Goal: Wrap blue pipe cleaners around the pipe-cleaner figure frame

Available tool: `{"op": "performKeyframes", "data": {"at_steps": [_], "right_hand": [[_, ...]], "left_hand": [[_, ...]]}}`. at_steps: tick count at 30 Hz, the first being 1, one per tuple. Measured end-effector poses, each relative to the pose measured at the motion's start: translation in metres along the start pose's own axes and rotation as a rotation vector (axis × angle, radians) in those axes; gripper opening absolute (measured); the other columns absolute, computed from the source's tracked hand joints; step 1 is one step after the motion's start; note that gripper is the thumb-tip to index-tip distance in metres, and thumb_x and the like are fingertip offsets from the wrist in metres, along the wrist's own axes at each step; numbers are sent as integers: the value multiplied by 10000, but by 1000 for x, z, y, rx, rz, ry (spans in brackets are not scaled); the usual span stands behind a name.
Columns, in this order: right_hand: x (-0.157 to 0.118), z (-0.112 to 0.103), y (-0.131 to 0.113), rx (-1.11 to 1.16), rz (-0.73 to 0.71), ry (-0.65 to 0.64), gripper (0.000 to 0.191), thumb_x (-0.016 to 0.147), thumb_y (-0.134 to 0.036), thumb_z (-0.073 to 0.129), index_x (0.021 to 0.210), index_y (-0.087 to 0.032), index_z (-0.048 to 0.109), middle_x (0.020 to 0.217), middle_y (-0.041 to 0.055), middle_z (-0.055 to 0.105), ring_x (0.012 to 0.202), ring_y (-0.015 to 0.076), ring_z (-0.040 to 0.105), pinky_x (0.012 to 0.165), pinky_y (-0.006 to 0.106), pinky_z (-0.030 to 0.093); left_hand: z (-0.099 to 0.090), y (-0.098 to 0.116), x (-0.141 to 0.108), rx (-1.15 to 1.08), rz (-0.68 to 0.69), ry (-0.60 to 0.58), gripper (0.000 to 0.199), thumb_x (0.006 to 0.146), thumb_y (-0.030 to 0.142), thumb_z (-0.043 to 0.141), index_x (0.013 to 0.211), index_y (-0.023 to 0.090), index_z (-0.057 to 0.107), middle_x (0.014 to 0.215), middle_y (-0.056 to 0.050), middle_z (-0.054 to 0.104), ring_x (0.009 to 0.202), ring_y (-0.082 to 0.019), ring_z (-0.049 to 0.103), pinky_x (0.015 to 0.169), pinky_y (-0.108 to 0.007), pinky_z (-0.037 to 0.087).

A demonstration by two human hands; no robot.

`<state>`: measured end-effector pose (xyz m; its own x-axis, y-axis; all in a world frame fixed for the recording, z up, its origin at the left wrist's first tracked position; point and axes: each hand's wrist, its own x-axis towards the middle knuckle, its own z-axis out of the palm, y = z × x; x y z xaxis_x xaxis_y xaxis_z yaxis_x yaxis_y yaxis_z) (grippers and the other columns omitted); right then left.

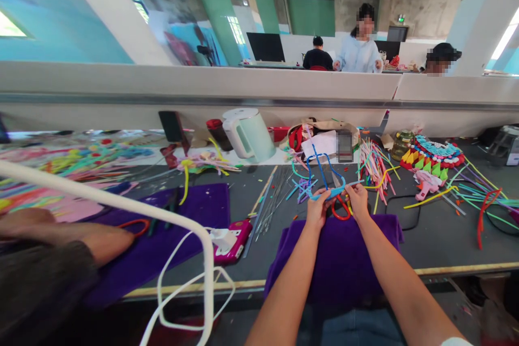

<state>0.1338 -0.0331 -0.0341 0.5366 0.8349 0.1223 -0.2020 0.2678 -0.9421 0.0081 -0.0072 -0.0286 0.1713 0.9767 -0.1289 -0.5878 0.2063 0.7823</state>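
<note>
1. We are holding a blue fuzzy-wire frame (319, 165) over the dark worktable (438, 238), just beyond the folded purple cloth (344, 254).
2. Our left hand (318, 208) is pinching the frame's light-blue strip; our right hand (357, 198) is pinching it farther along, one tip poking out past the fingers.
3. Red-handled scissors (343, 218) are showing between our hands, partly hidden; we cannot tell whether either hand is touching them.
4. To our left, thin wires (270, 208) are lying near a magenta power strip (241, 240).
5. To our right, a pink glue gun (427, 185) is lying near colourful stems (375, 165).
6. Farther back, a pale-green kettle (253, 135) is standing.
7. At far left, another person's forearm (101, 238) is reaching in.
</note>
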Motion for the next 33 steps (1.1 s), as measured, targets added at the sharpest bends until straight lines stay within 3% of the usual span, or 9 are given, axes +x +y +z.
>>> {"op": "performKeyframes", "data": {"at_steps": [11,19,25,33], "right_hand": [[-3,1,-8,157,71,-22,268,672,-367,699,692,-173,516,450,-84,483,383,45,389,376,158,296],[-4,3,-7,177,124,-125,305,652,-401,726,747,-172,550,481,-77,512,373,50,416,358,159,322],[-2,1,-3,152,129,-95,303,644,-405,727,717,-151,578,467,-68,506,361,50,416,354,169,321],[-5,4,-7,227,89,-99,278,645,-373,734,740,-145,608,497,-57,543,397,57,468,389,169,393]], "left_hand": [[1,0,-2,41,-25,25,328,559,200,795,826,134,615,719,-13,670,589,-162,662,570,-285,576],[1,3,-3,12,-4,19,302,557,175,798,811,127,642,763,-19,686,608,-146,661,573,-262,569],[0,2,-2,13,4,31,261,563,149,800,785,111,667,874,-65,710,702,-159,671,606,-267,571],[-4,3,0,-45,-15,-15,238,578,180,807,765,108,679,809,-53,707,673,-149,662,599,-253,569]]}}
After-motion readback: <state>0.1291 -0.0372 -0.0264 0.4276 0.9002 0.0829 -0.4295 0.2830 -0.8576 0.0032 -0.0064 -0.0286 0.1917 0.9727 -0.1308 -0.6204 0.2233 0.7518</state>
